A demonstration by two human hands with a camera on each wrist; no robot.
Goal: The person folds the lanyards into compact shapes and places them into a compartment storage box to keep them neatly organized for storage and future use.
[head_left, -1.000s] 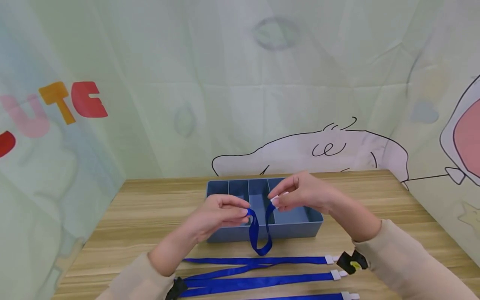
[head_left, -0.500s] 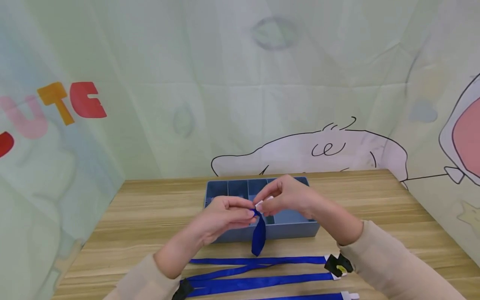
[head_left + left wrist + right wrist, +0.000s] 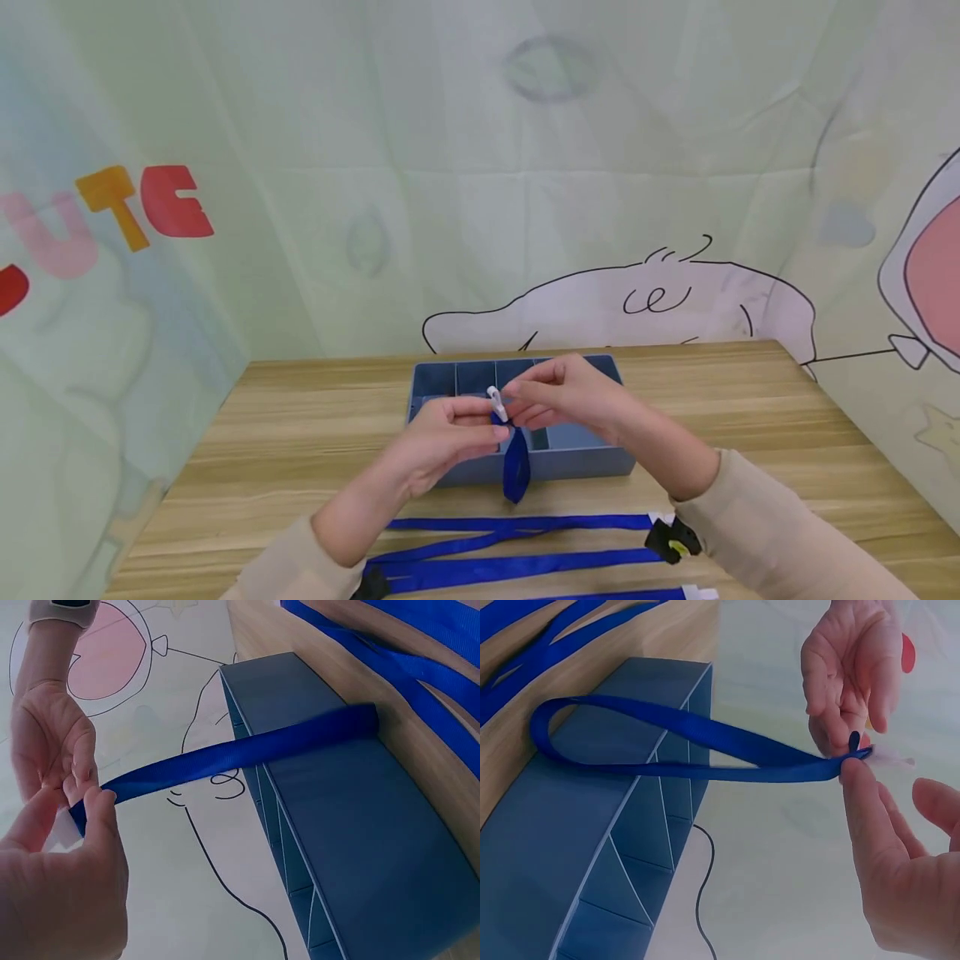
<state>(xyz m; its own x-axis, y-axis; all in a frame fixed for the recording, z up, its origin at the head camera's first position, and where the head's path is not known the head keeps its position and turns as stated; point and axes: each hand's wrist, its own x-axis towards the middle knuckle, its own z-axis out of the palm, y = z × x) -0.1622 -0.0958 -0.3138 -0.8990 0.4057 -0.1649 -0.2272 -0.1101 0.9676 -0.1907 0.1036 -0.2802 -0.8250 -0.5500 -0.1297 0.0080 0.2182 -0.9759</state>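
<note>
Above the divided tray, a blue lanyard (image 3: pixel 516 471) hangs folded in a loop from the hands. Its white plastic clip (image 3: pixel 497 403) points upward at the fingertips. My left hand (image 3: pixel 453 433) pinches the folded strap just below the clip, between thumb and fingers. From the other side my right hand (image 3: pixel 573 396) meets it; its fingertips touch the strap by the clip, while the thumb (image 3: pixel 934 796) stands apart in the right wrist view. In the left wrist view the clip is partly hidden behind the left fingers (image 3: pixel 101 817).
A blue-grey tray (image 3: pixel 570 462) with several compartments stands on the wooden table (image 3: pixel 315 433). In front of it lie more blue lanyards (image 3: pixel 517 567) with white ends, stretched side by side and partly crossing. A printed cloth (image 3: pixel 480 208) hangs behind the table.
The right hand moved left to meet the left hand, closing the strap's hanging loop. The clip turned upright between them, and the right thumb now stands off it.
</note>
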